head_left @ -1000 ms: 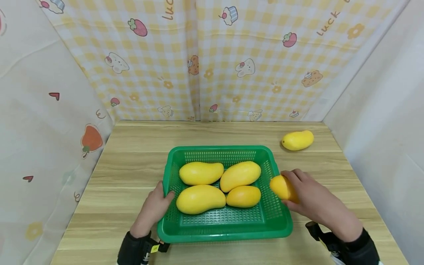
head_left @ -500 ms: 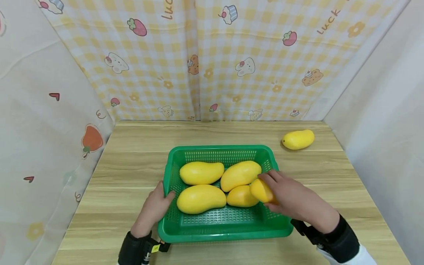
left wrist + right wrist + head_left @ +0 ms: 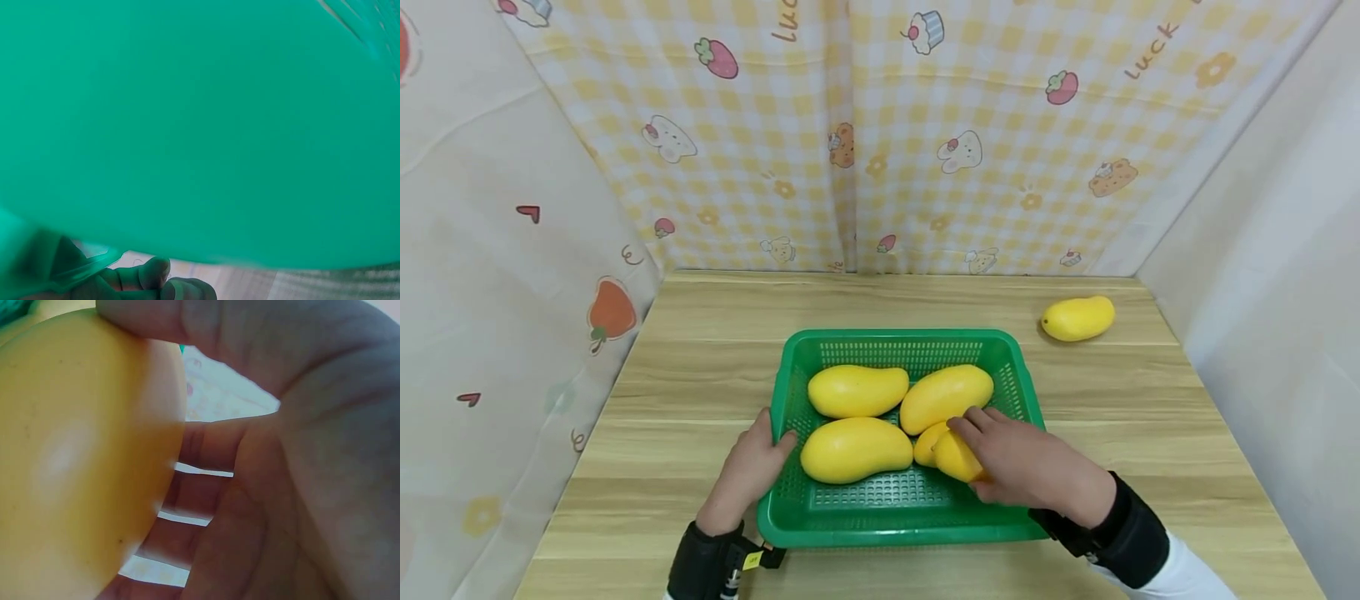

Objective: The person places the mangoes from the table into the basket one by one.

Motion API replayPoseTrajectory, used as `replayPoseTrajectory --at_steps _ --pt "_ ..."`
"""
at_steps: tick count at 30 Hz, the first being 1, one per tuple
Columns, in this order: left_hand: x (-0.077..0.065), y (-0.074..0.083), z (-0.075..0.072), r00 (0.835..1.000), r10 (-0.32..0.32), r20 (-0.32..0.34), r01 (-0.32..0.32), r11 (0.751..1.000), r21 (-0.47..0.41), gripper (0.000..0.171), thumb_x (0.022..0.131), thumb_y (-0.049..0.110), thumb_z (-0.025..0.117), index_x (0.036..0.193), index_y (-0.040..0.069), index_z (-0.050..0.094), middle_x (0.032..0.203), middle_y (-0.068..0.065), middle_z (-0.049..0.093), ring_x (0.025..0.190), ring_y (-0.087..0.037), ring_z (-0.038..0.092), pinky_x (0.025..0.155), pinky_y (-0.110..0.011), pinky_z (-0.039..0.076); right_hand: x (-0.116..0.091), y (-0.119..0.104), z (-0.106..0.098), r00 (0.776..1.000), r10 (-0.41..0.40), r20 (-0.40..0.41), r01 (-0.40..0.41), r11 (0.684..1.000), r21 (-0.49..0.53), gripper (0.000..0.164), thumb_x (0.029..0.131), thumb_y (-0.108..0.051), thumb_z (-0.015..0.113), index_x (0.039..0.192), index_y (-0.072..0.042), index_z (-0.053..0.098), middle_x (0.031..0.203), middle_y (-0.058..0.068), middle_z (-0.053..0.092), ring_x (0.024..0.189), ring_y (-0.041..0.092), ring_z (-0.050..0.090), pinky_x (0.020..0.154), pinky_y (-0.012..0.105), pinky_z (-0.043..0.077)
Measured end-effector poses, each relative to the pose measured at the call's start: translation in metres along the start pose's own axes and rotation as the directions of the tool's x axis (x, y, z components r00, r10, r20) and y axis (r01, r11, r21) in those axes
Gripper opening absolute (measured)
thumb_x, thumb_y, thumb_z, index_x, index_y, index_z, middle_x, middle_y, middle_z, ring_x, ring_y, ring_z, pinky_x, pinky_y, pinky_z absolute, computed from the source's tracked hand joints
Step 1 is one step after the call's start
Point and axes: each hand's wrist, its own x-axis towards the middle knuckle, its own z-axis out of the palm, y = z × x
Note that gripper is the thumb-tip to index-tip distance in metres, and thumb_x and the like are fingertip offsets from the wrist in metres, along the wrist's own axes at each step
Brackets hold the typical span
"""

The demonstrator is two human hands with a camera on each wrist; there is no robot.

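My right hand [image 3: 1018,462] grips a yellow mango [image 3: 957,457] over the right half of a green plastic basket [image 3: 895,533]. In the right wrist view the thumb and fingers curl round this mango [image 3: 81,456]. It partly covers a smaller mango [image 3: 927,443] that lies in the basket; whether the two touch I cannot tell. Beside that lie a mango at the front left [image 3: 856,451], one at the back left [image 3: 857,391] and one at the back right [image 3: 946,399]. My left hand [image 3: 748,467] holds the basket's left rim, thumb on the inside.
Another yellow mango [image 3: 1078,318] lies on the wooden table [image 3: 700,333] at the back right, outside the basket. A checked yellow cloth [image 3: 737,167] hangs behind the table, with pale cloth walls on both sides. The left wrist view is mostly green basket wall [image 3: 200,137].
My right hand has carried its mango leftward from beyond the basket's right rim to a place over the inside. My left hand has stayed on the left rim.
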Motion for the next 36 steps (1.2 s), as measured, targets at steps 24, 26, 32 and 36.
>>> replayPoseTrajectory --at_steps 24,26,32,36 --pt "0.002 -0.001 0.0 1.0 0.012 0.005 -0.012 1.0 -0.016 0.037 0.098 0.013 0.047 0.128 -0.006 0.038 0.094 -0.018 0.06 0.066 -0.02 0.064 0.053 -0.033 0.054 0.014 -0.012 0.027 0.988 0.025 0.154 -0.027 1.0 0.008 0.06 0.075 -0.03 0.082 0.125 -0.012 0.053 0.1 0.001 0.051 0.079 0.014 0.048 0.063 0.026 0.047" --pt "0.002 -0.001 0.0 1.0 0.011 0.007 -0.011 1.0 -0.018 0.037 0.098 0.013 0.047 0.129 -0.006 0.037 0.094 -0.018 0.06 0.066 -0.02 0.064 0.053 -0.033 0.054 0.014 -0.011 0.028 0.988 0.02 0.152 -0.022 1.0 0.009 0.06 0.075 -0.031 0.082 0.125 -0.012 0.053 0.1 0.001 0.05 0.08 0.014 0.048 0.064 0.025 0.047" --pt "0.001 0.0 -0.001 1.0 0.008 0.01 -0.008 1.0 -0.025 0.036 0.098 0.013 0.047 0.127 -0.006 0.038 0.093 -0.018 0.06 0.067 -0.021 0.064 0.053 -0.033 0.055 0.013 -0.01 0.029 0.989 0.001 0.145 -0.004 1.0 0.022 0.062 0.075 -0.029 0.082 0.127 -0.012 0.053 0.105 0.002 0.051 0.084 0.014 0.048 0.067 0.026 0.048" --pt "0.001 0.0 -0.001 1.0 0.01 0.01 -0.01 1.0 -0.015 0.036 0.098 0.013 0.047 0.127 -0.006 0.038 0.094 -0.018 0.06 0.068 -0.021 0.064 0.054 -0.033 0.055 0.011 -0.01 0.029 0.99 -0.013 0.138 0.007 0.999 0.042 0.061 0.075 -0.027 0.083 0.126 -0.011 0.055 0.107 0.001 0.05 0.087 0.015 0.048 0.069 0.026 0.049"
